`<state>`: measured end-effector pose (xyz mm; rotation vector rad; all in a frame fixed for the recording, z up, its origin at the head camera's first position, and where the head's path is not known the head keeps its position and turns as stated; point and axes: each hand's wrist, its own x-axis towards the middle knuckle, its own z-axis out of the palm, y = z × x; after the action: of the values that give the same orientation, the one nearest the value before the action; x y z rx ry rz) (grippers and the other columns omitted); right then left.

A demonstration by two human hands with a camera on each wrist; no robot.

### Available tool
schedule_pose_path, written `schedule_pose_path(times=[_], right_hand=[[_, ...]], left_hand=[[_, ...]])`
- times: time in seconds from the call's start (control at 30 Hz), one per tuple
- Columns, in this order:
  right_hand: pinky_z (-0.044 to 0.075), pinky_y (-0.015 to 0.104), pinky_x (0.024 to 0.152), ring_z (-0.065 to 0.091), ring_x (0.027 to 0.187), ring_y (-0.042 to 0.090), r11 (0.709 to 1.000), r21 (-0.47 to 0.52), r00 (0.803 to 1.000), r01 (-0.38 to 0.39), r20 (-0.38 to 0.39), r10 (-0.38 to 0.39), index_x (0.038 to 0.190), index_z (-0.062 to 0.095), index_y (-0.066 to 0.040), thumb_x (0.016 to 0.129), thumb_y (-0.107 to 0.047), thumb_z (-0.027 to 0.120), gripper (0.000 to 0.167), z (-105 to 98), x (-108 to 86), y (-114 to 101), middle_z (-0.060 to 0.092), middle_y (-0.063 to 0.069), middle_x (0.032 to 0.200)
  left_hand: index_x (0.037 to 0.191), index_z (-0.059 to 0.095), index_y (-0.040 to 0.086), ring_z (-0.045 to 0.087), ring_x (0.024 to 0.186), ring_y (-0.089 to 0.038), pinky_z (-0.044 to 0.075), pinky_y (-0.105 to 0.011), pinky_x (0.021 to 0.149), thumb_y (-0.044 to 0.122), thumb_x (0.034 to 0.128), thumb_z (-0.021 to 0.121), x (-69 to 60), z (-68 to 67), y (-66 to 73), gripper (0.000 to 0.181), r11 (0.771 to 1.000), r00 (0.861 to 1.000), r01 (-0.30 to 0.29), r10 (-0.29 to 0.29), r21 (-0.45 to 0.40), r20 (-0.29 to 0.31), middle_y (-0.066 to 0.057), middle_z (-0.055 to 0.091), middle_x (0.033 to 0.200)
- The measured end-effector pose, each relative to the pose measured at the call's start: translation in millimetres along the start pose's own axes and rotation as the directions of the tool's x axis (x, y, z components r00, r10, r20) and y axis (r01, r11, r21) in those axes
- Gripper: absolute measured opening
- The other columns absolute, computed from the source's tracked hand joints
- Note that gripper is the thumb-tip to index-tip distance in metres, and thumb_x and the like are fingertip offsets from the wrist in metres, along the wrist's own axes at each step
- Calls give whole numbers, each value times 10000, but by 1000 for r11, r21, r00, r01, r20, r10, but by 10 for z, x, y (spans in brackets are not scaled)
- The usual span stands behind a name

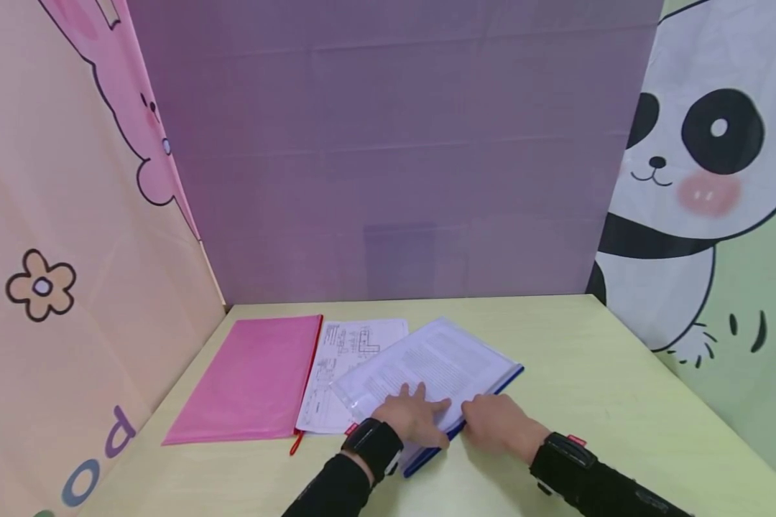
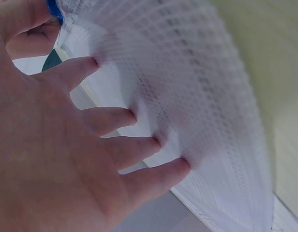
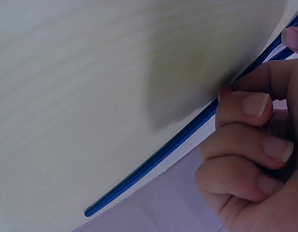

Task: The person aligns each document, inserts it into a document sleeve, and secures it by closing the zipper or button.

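Black sleeves [image 1: 333,488] nearest; on counter [image 1: 621,402], left to right: pink folder [image 1: 252,380], drawing sheet [image 1: 336,359], clear folder [image 1: 442,355] angled partly over that sheet, left grip [image 1: 411,416] spread wide pressing its top, right grip [image 1: 499,424] curled, pinching its blue edge [image 3: 156,158].

The head view is bright, wrist views dimmer.

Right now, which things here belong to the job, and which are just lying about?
In use:
Blue-edged folder, under the left hand
Its blue edge, pinched by the right hand

Apparently lying about:
Printed sheet, partly under the blue-edged folder
Pink folder, untouched
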<state>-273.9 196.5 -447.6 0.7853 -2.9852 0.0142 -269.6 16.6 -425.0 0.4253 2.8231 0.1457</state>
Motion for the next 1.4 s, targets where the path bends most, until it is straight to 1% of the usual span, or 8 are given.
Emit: schedule_pose_path(times=[0.2, 0.47, 0.57, 0.63, 0.8, 1.0, 1.17, 1.4], right_hand=[[426, 392, 560, 457, 576, 179, 1000, -8, 1000, 1, 1, -1, 786, 601, -70, 888, -161, 709, 174, -21, -4, -9, 493, 7, 654], [392, 338, 554, 447, 575, 157, 1000, 0, 1000, 3, 13, -3, 783, 592, -89, 895, -168, 708, 179, -6, -6, 6, 470, -18, 653], [393, 336, 547, 440, 572, 151, 1000, 8, 1000, 31, 0, -31, 786, 596, -87, 884, -156, 710, 166, 1, -9, -2, 472, -20, 654], [408, 346, 535, 440, 563, 150, 998, 7, 998, 64, -16, -63, 783, 597, -83, 872, -150, 709, 158, 6, -14, -19, 482, -19, 648], [449, 393, 508, 471, 535, 160, 990, -19, 987, 143, -75, -144, 753, 582, -89, 842, -157, 708, 168, 25, -34, -87, 512, -14, 629], [455, 383, 497, 513, 533, 169, 981, -20, 976, 195, -98, -196, 744, 589, -114, 846, -179, 711, 172, 62, -60, -156, 531, -13, 627], [442, 376, 498, 490, 531, 148, 980, 4, 976, 200, -88, -199, 751, 596, -119, 863, -177, 703, 166, 52, -70, -195, 527, -21, 627], [441, 376, 503, 498, 537, 148, 981, -4, 978, 193, -83, -192, 753, 596, -120, 864, -180, 704, 166, 47, -67, -203, 539, -20, 635]], left_hand=[[1478, 472, 515, 269, 1507, -350, 306, -525, 1168, 611, 825, 678, -4, -5, -9, 691, 1000, 1000, -2, 2, -8, 4, -67, 340, 1634], [1480, 471, 513, 264, 1510, -344, 294, -508, 1178, 612, 827, 672, 6, 2, -11, 690, 1000, 1000, -1, 1, -14, 2, -65, 336, 1636], [1480, 471, 512, 262, 1511, -344, 292, -504, 1180, 613, 828, 671, 1, 2, -12, 690, 1000, 1000, -1, 1, -18, 2, -65, 334, 1637], [1480, 469, 515, 264, 1511, -342, 294, -503, 1179, 612, 825, 673, 0, 6, -13, 692, 1000, 1000, 1, -1, -19, 0, -65, 334, 1637], [1479, 472, 513, 270, 1507, -344, 295, -502, 1179, 600, 815, 681, -4, 11, -12, 701, 1000, 1000, -2, 1, -23, -16, -73, 339, 1634], [1478, 474, 511, 257, 1512, -348, 279, -506, 1186, 616, 826, 666, 4, 26, -14, 689, 999, 1000, -5, 4, -33, -9, -73, 328, 1639], [1480, 473, 509, 259, 1511, -349, 279, -509, 1186, 631, 835, 648, 23, 34, -14, 680, 1000, 1000, -5, 5, -23, -6, -67, 331, 1638], [1475, 476, 516, 267, 1508, -350, 287, -507, 1183, 627, 832, 653, 31, 40, -17, 676, 1000, 1000, 0, 0, -8, -11, -66, 338, 1635]])
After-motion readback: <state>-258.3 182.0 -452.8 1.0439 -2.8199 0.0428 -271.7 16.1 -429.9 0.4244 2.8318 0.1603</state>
